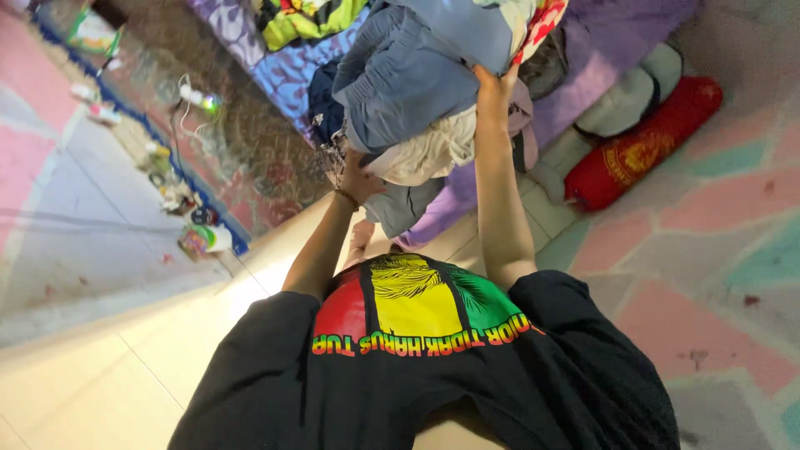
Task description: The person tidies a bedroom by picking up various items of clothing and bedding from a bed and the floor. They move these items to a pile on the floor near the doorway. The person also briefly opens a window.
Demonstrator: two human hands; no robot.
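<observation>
Floor: I see pale cream tiles (100, 367) near me, running toward the far mattress.
Mattress: purple patterned bedding (283, 71) lies flat on the floor at far centre.
On the mattress: a yellow-green striped cloth (304, 18) at its far edge.
Right of it: a red bolster (642, 146) and a grey-white pillow (625, 100), side by side.
Left: a white power strip with cable (193, 98) on brown patterned carpet (242, 133).

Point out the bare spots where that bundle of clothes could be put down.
Bare tile floor lies on the left hand side, short of the clutter by the wall. The mattress past the bundle is crowded with clothes; the red bolster blocks the right hand side.
</observation>
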